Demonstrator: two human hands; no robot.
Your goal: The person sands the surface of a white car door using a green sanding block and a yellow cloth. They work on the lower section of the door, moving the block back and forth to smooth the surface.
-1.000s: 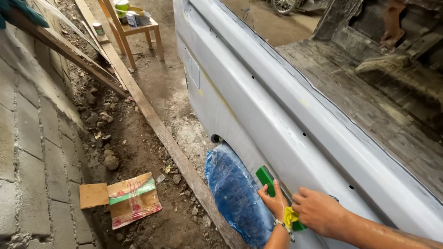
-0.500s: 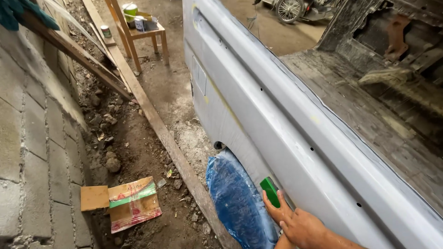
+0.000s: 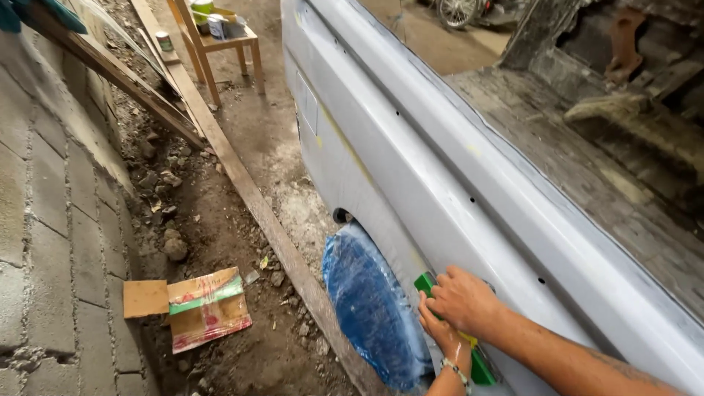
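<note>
Both hands press a green sanding block (image 3: 425,284) flat against the pale grey side panel (image 3: 411,169) of a truck bed, just above the wheel arch: the right hand (image 3: 463,299) lies on top, fingers curled over the block, the left hand (image 3: 442,336) grips it from below, so the block sits flush. Blue plastic sheeting (image 3: 370,308) wraps the wheel beneath, likely shielding it from dust

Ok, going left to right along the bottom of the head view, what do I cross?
Paved strip → flattened carton → wooden plank → blue-wrapped wheel → both hands, left hand and right hand, on the green block → grey body panel.
</note>
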